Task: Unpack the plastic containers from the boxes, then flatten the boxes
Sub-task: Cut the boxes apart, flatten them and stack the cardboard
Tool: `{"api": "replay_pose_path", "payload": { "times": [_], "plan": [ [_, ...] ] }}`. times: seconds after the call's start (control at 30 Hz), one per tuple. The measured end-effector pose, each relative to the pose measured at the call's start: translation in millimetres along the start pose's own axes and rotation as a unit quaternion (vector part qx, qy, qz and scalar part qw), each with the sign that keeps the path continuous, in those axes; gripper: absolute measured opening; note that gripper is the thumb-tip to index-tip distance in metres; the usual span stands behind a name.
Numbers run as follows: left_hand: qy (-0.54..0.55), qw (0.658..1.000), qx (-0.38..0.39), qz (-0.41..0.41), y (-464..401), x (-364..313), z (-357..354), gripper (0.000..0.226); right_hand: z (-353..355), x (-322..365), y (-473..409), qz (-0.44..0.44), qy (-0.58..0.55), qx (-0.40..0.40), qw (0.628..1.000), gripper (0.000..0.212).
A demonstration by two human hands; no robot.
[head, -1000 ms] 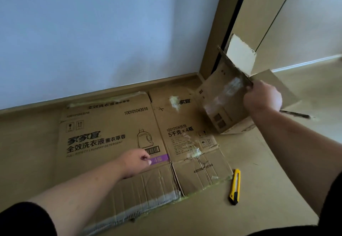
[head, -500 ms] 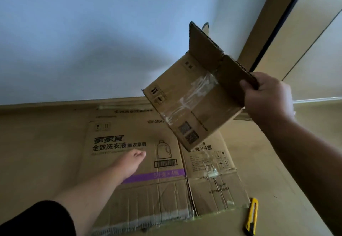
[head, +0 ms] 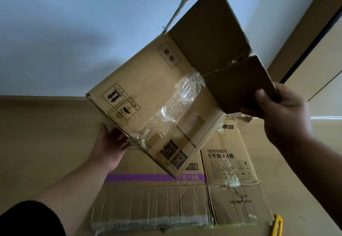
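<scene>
While the right hand (head: 277,110) pinches a flap of the box (head: 159,106) held aloft, the left hand (head: 109,145), spread, seemingly touches its lower edge, so flattening remains: collapse it onto the flat box (head: 229,171) below.

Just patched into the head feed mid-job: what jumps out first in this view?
A small cardboard box held up in the air fills the middle of the frame, tilted, flaps open and clear tape crumpled across its side. The right hand pinches one flap at the right, while the left hand reaches open to its lower-left edge. Below, a flattened detergent carton lies on the floor, with a yellow utility knife at the bottom right.
</scene>
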State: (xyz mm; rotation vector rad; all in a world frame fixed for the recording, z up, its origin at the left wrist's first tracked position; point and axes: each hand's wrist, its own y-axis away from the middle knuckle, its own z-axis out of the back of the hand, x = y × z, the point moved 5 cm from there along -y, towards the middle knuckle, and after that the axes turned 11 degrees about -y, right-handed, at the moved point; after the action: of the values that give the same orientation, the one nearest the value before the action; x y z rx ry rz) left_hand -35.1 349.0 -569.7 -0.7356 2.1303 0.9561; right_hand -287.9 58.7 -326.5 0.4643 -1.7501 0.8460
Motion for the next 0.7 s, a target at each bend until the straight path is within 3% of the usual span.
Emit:
{"api": "replay_pose_path", "payload": {
  "times": [0.07,0.23,0.37,0.43,0.53,0.6,0.7],
  "plan": [
    [0.014,0.999,0.000,-0.034,4,-16,-1,0.078,-2,-11,-2,-0.013,-0.018,-0.010,1.000,0.024],
    [-0.121,0.986,-0.098,-0.052,8,-39,23,0.085,-16,-24,0,-0.009,-0.020,-0.001,1.000,0.025],
    [-0.175,0.976,-0.107,-0.079,12,-32,23,0.044,-26,-15,3,0.030,0.029,0.050,0.998,0.027],
    [-0.178,0.972,-0.117,-0.095,14,-30,18,0.042,-31,-11,4,0.048,0.067,0.057,0.995,0.014],
    [-0.187,0.972,-0.111,-0.092,15,-27,16,0.045,-31,-13,4,0.073,0.121,0.051,0.989,0.033],
    [-0.195,0.971,-0.103,-0.090,13,-26,19,0.035,-33,-7,4,0.081,0.109,0.047,0.990,0.014],
    [-0.227,0.965,-0.110,-0.073,8,-23,28,0.025,-31,5,2,0.087,0.061,0.051,0.993,0.033]
  ]
}}
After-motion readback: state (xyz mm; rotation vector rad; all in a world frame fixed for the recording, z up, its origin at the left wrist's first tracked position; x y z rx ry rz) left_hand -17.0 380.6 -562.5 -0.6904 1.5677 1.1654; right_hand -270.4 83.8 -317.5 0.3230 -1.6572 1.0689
